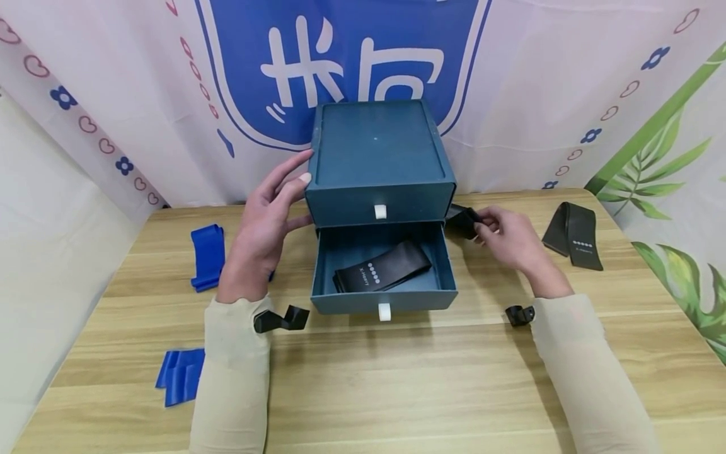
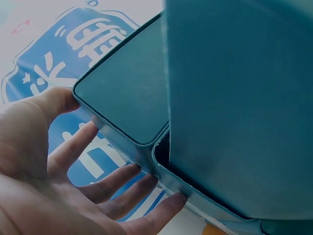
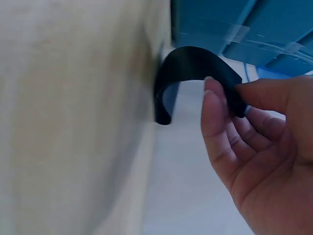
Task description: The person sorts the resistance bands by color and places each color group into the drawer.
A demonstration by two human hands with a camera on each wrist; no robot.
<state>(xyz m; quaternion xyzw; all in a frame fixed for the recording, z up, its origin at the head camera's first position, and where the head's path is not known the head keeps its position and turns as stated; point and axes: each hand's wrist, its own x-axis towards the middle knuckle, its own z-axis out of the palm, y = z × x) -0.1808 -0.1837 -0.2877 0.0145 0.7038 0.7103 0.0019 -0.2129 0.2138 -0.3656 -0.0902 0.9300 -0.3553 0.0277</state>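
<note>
A dark teal two-drawer box (image 1: 381, 144) stands at the back of the table, its lower drawer (image 1: 384, 304) pulled out. Inside that drawer lies a folded black resistance band (image 1: 391, 268) marked X-Heavy. My left hand (image 1: 256, 221) rests spread fingertips against the box's left side; the left wrist view shows the fingers fairly straight along the wall (image 2: 122, 137). To the right of the box, my right hand (image 1: 508, 236) pinches one end of another black resistance band (image 3: 193, 63) between thumb and fingers. This band arches over in the right wrist view, its far end near the tabletop.
A third black band (image 1: 583, 243) lies folded at the right rear of the table (image 1: 397, 403). Blue bands (image 1: 208, 255) lie on the left, one (image 1: 183, 377) partly hidden by my left sleeve. A printed curtain (image 1: 510, 94) hangs close behind the box.
</note>
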